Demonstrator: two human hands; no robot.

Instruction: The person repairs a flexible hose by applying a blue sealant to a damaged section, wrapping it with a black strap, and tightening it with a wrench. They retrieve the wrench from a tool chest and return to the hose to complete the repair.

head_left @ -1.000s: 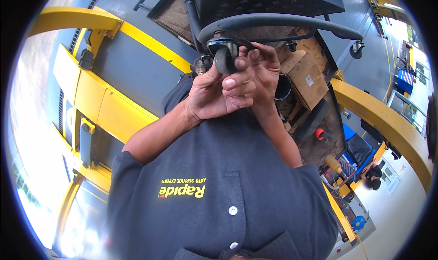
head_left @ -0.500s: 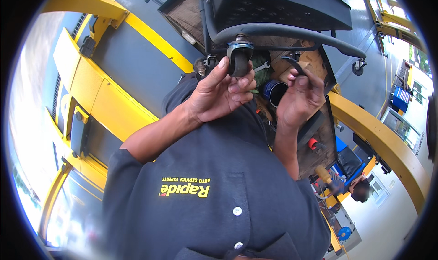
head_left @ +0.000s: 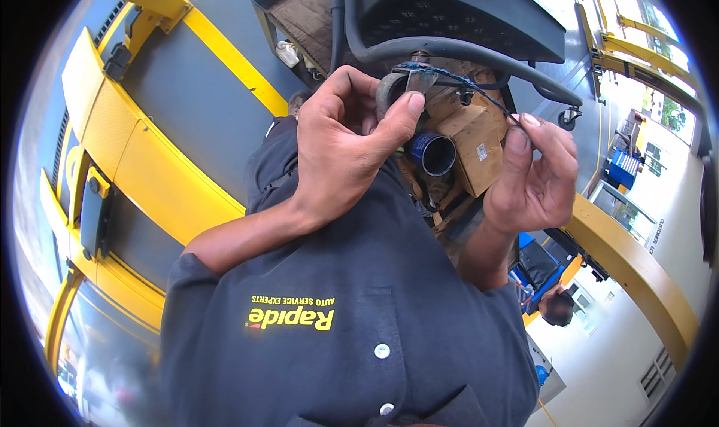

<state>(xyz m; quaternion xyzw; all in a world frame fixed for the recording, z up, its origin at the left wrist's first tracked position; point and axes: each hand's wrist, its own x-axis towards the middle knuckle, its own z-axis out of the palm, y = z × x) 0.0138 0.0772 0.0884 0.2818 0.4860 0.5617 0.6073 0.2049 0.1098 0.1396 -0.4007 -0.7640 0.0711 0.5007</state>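
My left hand (head_left: 341,142) is closed around a caster (head_left: 391,92), its thumb pressed on the metal fork. The caster sits on the grey tube frame (head_left: 487,51) of a black seat or tray (head_left: 457,23). From the top of the caster, a dark, bluish strand (head_left: 473,84) stretches to the right. My right hand (head_left: 532,176) pinches its far end between thumb and forefinger. The strand looks thin and twisted, like string; its exact kind is unclear. Part of the wheel is hidden behind my left fingers.
Below the frame are a dark blue can (head_left: 433,154) and a cardboard box (head_left: 472,150). Another caster (head_left: 569,119) stands at the frame's right end. Yellow lift beams (head_left: 161,169) run along the left, with another yellow arm (head_left: 636,270) at right. A person (head_left: 556,307) is farther off.
My left hand has turned over the caster, which now faces differently. The right hand has moved right and down, and the dark strand now spans taut between it and the caster.
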